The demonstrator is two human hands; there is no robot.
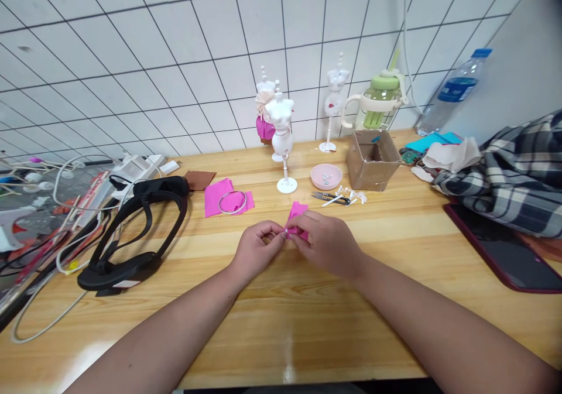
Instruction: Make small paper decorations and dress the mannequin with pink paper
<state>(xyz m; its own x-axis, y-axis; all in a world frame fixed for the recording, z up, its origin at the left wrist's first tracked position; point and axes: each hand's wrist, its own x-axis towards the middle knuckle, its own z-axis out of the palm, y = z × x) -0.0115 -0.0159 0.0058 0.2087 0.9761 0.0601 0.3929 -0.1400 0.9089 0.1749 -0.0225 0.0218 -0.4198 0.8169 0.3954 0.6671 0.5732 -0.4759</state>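
Left hand (259, 246) and right hand (330, 242) both pinch a magenta fabric piece (297, 209), already bunched; beyond them, the nearest mini mannequin (282, 143) stands skirtless.

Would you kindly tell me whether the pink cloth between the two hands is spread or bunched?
Bunched: the pink cloth narrows to where the left hand and right hand pinch it; part is hidden.

Smooth, glossy wooden tabletop (281, 329)
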